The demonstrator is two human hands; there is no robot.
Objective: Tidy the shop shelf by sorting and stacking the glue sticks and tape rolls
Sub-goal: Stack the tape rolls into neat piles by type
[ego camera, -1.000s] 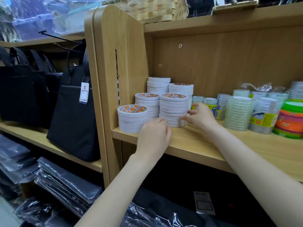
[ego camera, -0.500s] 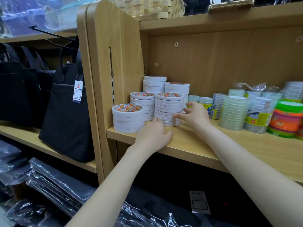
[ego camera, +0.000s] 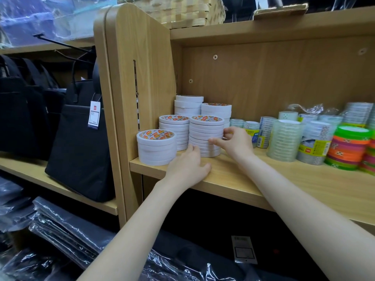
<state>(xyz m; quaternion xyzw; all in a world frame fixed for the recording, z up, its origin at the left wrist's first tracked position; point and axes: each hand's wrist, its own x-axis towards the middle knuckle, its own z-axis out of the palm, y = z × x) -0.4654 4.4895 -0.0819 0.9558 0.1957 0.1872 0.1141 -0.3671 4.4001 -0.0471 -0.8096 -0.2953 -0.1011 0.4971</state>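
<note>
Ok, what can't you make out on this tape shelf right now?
- Head view: the left hand covers the gap between the front stack and the middle stack; contact unclear.
- Rear stacks: lower rolls hidden by the front ones.
- Coloured rolls: blurred, and cut off by the right edge.

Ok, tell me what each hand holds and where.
The right hand grips the front right tape stack by its right side, mid-height. The left hand holds nothing, fingertips touching that stack's base.

1. There is one view only, from a camera on the person's head.
2. It looks forward and a little down at the wooden shelf (ego camera: 233,179), from close.
3. Both forearms enter from below.
</note>
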